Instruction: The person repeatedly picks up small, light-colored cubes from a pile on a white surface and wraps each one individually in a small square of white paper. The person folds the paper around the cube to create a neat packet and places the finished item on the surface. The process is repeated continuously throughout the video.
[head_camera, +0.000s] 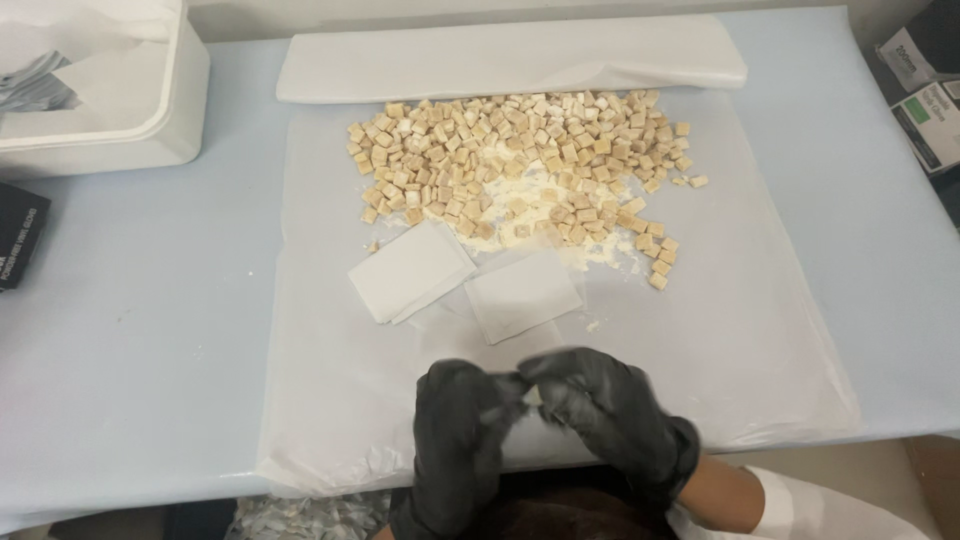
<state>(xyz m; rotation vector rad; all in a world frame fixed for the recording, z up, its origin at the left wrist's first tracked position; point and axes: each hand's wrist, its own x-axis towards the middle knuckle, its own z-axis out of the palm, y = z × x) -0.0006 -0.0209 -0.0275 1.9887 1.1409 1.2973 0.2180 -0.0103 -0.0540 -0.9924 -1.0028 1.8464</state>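
At the far left a white foam box (120, 110) is sitting on the pale blue worktop (120, 320), well up and away from the grip, with a black packet (18, 235) lying below it at the edge. A clear plastic sheet (330, 400) is covering the middle of the worktop, likely keeping crumbs and powder off it. The left hand (455, 440) in a black glove is meeting the right hand (610, 410) at the near edge; both are pinching narrowly on something small and pale between the fingertips, too blurred to tell what. Just above the grip two white paper squares (415, 268) are lying flat within easy reach. Beyond them a heap of small tan cubes (520, 160) is spreading over white powder (500, 165). Further up a folded white sheet (510, 60) is lying. At the far right, cardboard boxes (925, 100) are standing apart.
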